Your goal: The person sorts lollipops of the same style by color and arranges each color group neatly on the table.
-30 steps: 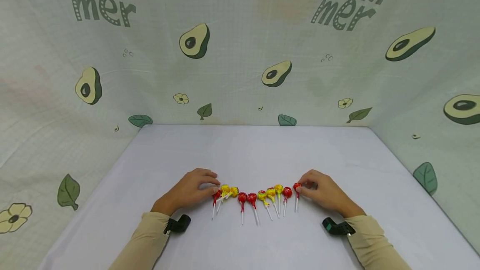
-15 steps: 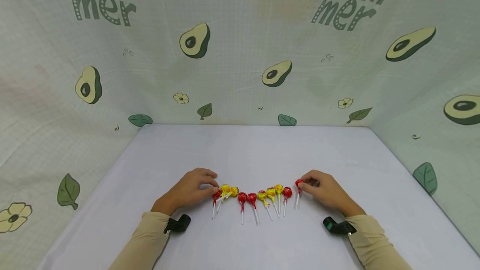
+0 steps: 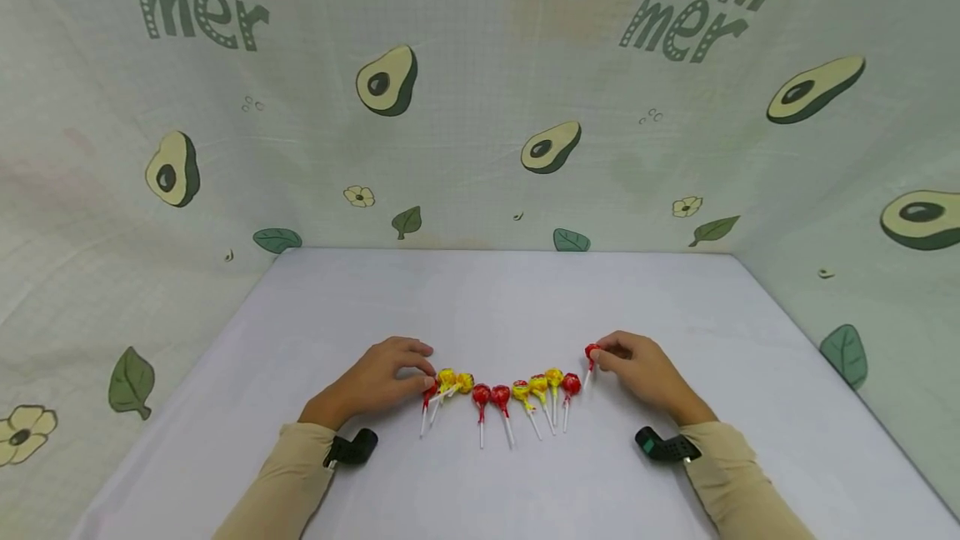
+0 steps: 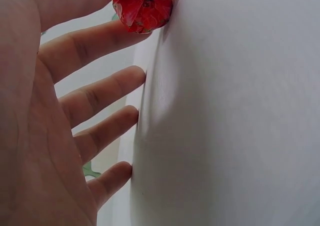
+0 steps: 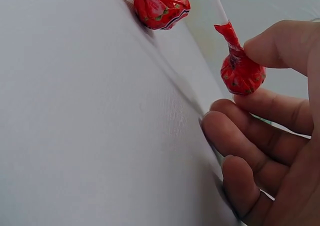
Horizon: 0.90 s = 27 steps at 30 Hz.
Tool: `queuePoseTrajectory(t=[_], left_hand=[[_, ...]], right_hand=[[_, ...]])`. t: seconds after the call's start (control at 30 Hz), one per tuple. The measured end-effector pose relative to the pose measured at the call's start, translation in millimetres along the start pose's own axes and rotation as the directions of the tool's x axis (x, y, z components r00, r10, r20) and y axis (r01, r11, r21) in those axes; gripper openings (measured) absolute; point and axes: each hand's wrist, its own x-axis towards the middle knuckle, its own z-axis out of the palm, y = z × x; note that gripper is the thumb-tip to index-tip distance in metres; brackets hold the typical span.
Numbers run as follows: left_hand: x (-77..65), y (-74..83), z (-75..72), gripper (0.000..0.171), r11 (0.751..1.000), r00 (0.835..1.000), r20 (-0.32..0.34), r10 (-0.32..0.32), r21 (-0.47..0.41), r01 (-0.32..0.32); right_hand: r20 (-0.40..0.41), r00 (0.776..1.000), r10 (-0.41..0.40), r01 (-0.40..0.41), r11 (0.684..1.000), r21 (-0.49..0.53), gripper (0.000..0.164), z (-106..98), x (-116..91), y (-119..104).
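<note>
A row of wrapped lollipops spans the white table in the head view, their sticks toward me. My right hand (image 3: pixel 637 369) pinches a red lollipop (image 5: pixel 243 75) by its wrapped head between thumb and index finger. Its stick shows above the head in the right wrist view, and the other fingers are curled. This lollipop stands beyond the row's right end, beside another red lollipop (image 3: pixel 572 384). At the left end, my left hand (image 3: pixel 386 377) has thumb and index finger at the head of a red lollipop (image 4: pixel 143 8). Its other fingers are spread, tips at the tabletop.
Yellow lollipops (image 3: pixel 447 378) lie right beside my left hand, one stick crossing another. Two red lollipops (image 3: pixel 482 395) lie mid-row, with several yellow ones (image 3: pixel 538 386) to their right. A printed cloth (image 3: pixel 480 107) hangs behind and around the white table (image 3: pixel 480 298).
My right hand has moved the red lollipop a little to the right, then away from me past the row's end. The left hand and the rest of the row stay in place.
</note>
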Motion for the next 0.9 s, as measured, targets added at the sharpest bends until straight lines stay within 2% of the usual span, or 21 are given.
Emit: queuePoseTrajectory(t=[0.17, 0.33, 0.5, 0.7, 0.9], left_hand=[[-1.7, -2.0, -2.2, 0.013, 1.0, 1.0, 0.002, -0.029, 0.004, 0.029], [-0.2, -6.1, 2.4, 0.011, 0.999, 0.999, 0.0, -0.042, -0.017, 0.042], [2.6, -7.7, 7.2, 0.008, 0.999, 1.0, 0.002, -0.026, -0.035, 0.026], [4.5, -5.9, 4.9, 0.006, 1.0, 1.0, 0.002, -0.008, -0.012, 0.008], [1.1, -6.8, 3.5, 0.007, 1.0, 1.0, 0.006, -0.021, 0.009, 0.021]], right_hand=[[0.008, 1.0, 0.016, -0.017, 1.0, 0.026, 0.033, 2, 12, -3], [0.016, 1.0, 0.008, -0.009, 0.999, 0.051, 0.036, 4, 24, -5], [0.032, 0.999, 0.027, -0.028, 0.999, 0.042, 0.037, 7, 34, -6], [0.056, 0.998, 0.016, -0.02, 0.997, 0.079, 0.039, 12, 50, -7], [0.077, 0.997, 0.006, -0.014, 0.994, 0.108, 0.032, 22, 63, -15]])
